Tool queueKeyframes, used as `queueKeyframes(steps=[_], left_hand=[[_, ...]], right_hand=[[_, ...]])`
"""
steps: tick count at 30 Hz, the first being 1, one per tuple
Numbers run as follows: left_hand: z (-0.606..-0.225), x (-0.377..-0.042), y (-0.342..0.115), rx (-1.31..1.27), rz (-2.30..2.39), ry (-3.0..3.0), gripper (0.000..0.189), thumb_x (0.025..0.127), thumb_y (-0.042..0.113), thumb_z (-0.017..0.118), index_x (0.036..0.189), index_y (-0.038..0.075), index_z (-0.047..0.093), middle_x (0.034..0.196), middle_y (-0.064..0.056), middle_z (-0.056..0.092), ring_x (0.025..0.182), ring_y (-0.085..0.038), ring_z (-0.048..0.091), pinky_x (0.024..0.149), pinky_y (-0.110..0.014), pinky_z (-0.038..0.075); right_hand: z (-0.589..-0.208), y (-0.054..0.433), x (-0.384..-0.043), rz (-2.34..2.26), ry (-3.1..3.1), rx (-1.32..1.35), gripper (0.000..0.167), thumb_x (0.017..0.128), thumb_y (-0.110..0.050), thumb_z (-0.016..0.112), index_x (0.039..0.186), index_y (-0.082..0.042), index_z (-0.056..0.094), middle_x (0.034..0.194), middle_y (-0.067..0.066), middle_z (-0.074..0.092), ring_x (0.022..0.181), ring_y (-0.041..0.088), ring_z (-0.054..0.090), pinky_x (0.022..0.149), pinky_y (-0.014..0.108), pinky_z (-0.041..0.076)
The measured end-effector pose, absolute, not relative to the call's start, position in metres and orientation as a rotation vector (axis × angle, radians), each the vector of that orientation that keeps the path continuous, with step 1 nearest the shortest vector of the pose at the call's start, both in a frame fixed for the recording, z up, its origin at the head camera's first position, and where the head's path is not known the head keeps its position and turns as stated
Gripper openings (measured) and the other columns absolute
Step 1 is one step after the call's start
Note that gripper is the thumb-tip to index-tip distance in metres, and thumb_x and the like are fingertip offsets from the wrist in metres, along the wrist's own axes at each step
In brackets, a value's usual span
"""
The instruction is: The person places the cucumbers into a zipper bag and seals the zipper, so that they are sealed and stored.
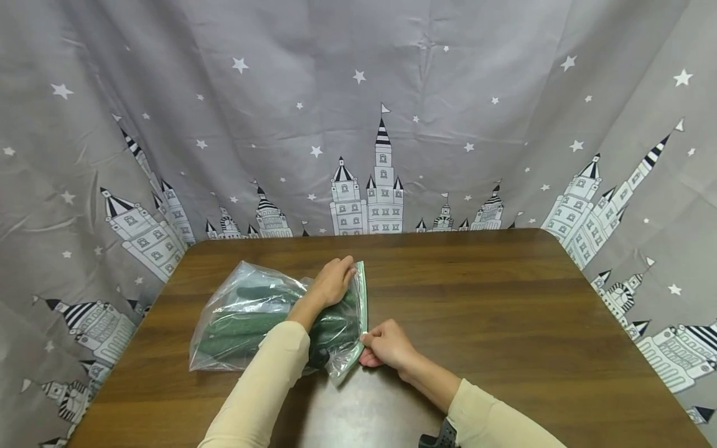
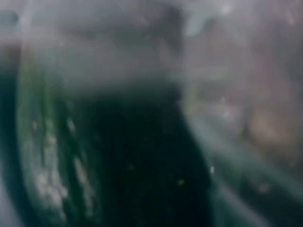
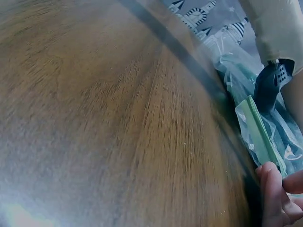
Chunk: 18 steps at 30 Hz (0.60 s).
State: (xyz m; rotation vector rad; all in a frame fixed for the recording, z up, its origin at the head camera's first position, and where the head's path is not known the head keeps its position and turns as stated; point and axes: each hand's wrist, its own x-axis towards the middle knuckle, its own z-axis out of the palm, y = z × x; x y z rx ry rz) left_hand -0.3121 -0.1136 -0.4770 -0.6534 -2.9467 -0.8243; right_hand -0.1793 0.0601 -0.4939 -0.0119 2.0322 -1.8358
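Observation:
A clear zip bag with a pale green closure strip lies on the left half of the table. Inside it are long dark green cucumbers. My left hand reaches over the bag and grips its mouth near the strip's far end. At the nearer part of the strip, my right hand pinches the edge between thumb and fingers. The right wrist view shows the right fingers on the strip's end. Close up and blurred, a cucumber's ridged skin fills much of the left wrist view.
The brown wooden table has rounded far corners. Behind it and at both sides hangs a grey curtain printed with castles and stars. A black wrist mount sits at the right sleeve.

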Motion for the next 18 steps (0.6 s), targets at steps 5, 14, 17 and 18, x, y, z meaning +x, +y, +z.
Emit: queueKeyframes(steps=[5, 14, 17, 18], left_hand=[[-0.470, -0.314, -0.118, -0.694, -0.819, -2.939, 0.014, 0.110, 0.015, 0.051, 0.096, 0.010, 0.050, 0.086, -0.007, 0.050, 0.081, -0.025, 0.049, 0.069, -0.039, 0.044], [-0.458, -0.322, -0.125, -0.623, -0.839, -2.886, 0.014, 0.110, 0.014, 0.050, 0.096, 0.009, 0.051, 0.087, -0.009, 0.052, 0.085, -0.028, 0.052, 0.073, -0.044, 0.046], [-0.458, -0.323, -0.124, -0.621, -0.828, -2.909, 0.015, 0.110, 0.015, 0.051, 0.096, 0.009, 0.050, 0.088, -0.009, 0.052, 0.086, -0.028, 0.052, 0.074, -0.045, 0.046], [-0.458, -0.323, -0.124, -0.618, -0.832, -2.917, 0.015, 0.110, 0.016, 0.051, 0.096, 0.010, 0.050, 0.089, -0.009, 0.053, 0.087, -0.028, 0.052, 0.074, -0.045, 0.047]], right_hand=[[-0.491, 0.062, -0.178, -1.789, 2.052, -0.049, 0.022, 0.100, -0.001, 0.060, 0.086, 0.009, 0.073, 0.059, 0.006, 0.065, 0.050, 0.008, 0.061, 0.047, 0.017, 0.054], [-0.492, 0.069, -0.172, -1.727, 2.078, -0.138, 0.023, 0.099, 0.000, 0.062, 0.080, 0.007, 0.072, 0.055, 0.003, 0.059, 0.046, 0.006, 0.057, 0.046, 0.017, 0.052], [-0.493, 0.070, -0.171, -1.735, 2.056, -0.151, 0.023, 0.099, 0.000, 0.061, 0.079, 0.007, 0.071, 0.055, 0.003, 0.059, 0.046, 0.006, 0.057, 0.046, 0.016, 0.052], [-0.493, 0.071, -0.170, -1.735, 2.048, -0.150, 0.024, 0.099, 0.000, 0.061, 0.078, 0.006, 0.071, 0.055, 0.004, 0.059, 0.046, 0.006, 0.057, 0.046, 0.016, 0.052]])
